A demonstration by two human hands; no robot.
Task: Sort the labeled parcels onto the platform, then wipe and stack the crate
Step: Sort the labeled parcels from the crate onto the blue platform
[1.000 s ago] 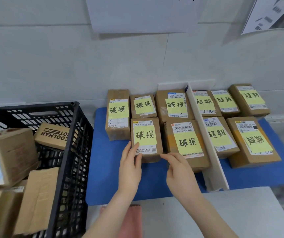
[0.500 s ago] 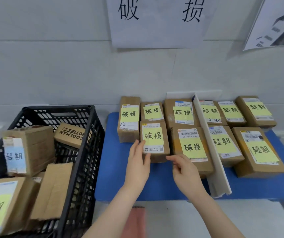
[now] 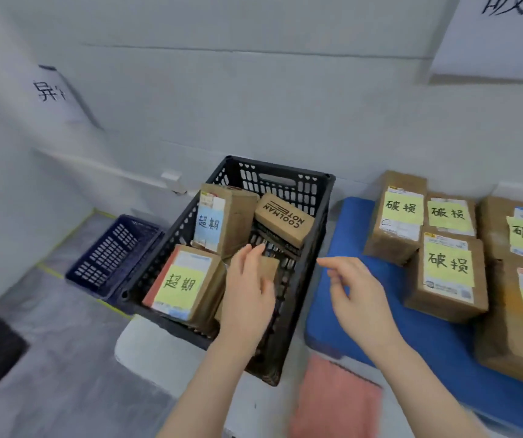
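Left hand (image 3: 247, 292) was inside the black crate (image 3: 301, 191), fingers extended and holding nothing, laid over a plain brown parcel (image 3: 269, 268) near the middle; contact could not be confirmed. Right hand (image 3: 358, 295) hovered empty, fingers loosely curled, above the near-left edge of the blue platform (image 3: 412, 336), probably positioned to take the other end of whatever came out.

Crate contents: four parcels.
- One with a yellow note (image 3: 181, 284), leaning at the near-left corner.
- One with a blue note (image 3: 212, 222), upright behind it.
- The printed box (image 3: 284, 218), tilted against the far wall.
- The plain one under my hand.

Sorted parcels (image 3: 447, 270) sat in tight rows on the platform, notes up so they could be read. Pink cloth (image 3: 333, 396) lay on the table near me, within reach for the wiping, which I judged not yet due.
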